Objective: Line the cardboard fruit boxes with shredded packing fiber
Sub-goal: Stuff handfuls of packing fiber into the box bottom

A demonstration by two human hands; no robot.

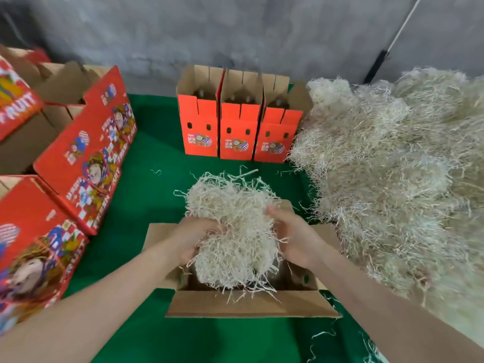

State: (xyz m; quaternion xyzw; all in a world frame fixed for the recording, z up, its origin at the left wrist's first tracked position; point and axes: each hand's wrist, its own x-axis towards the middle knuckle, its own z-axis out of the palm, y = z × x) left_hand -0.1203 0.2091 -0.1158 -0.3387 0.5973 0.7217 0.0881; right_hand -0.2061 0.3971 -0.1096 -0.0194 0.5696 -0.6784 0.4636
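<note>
An open cardboard fruit box (251, 303) stands on the green mat right in front of me, its flaps folded outward. A big wad of pale shredded packing fiber (233, 224) hangs over the box opening, its lower part dipping inside. My left hand (192, 238) grips the wad's left side and my right hand (293, 238) grips its right side, fingers curled into the strands. The box floor is hidden by the fiber.
A large heap of shredded fiber (400, 174) fills the right side. Three upright red boxes (239, 127) stand in a row at the back of the green mat (154, 179). Red printed fruit boxes (86, 150) are stacked at the left. A grey wall is behind.
</note>
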